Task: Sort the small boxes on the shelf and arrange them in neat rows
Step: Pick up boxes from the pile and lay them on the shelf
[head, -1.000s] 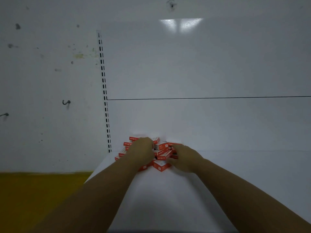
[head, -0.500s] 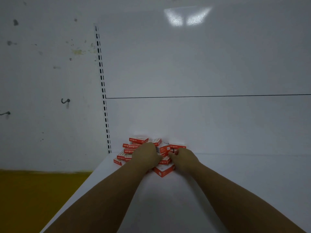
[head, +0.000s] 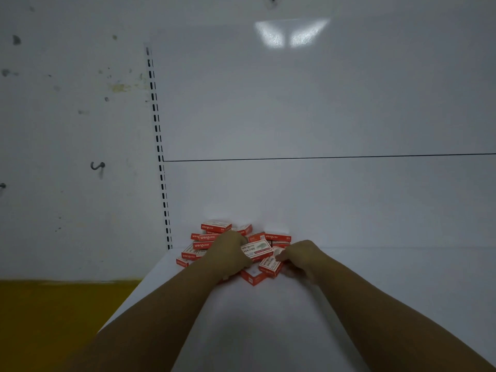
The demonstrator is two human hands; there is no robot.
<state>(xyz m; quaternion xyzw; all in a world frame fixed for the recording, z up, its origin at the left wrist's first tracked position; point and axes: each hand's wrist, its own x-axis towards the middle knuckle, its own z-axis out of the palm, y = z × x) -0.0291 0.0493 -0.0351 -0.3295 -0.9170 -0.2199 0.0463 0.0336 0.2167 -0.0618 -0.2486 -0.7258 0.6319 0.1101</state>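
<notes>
The left hand (head: 228, 255) lies over the middle of the heap with its fingers curled round the left end of a white-faced box (head: 257, 249), holding it tilted just above the others. The right hand (head: 304, 257) comes in from the right, thumb and bent fingers pinching the right end of a second box (head: 269, 266) that sits just below and in front of the first. Both bare forearms stretch in from the lower edge of the view.

Behind everything stands the grey-white wall (head: 67, 130), marked with spots and stains. To its right is the smooth back panel (head: 322, 116) of the shelving, which has a thin dark seam (head: 349, 157) running across it and a bright patch of reflected light (head: 291, 32) near the top. The white shelf (head: 268, 318) spreads forward from the panel under the arms. A strip of yellow floor (head: 53, 318) shows at lower left, beside the shelf's edge. A slotted upright (head: 158, 146) runs down the left border of the panel to the shelf's back corner.

The pile of small boxes (head: 212, 237), red and white with printed lettering, sits at the back left of the shelf, near the upright, its boxes lying across one another at mixed angles. One red box (head: 252, 277) juts out at the front of the pile, between the two wrists. A small dark hook (head: 97, 166) sticks out of the wall on the left.
</notes>
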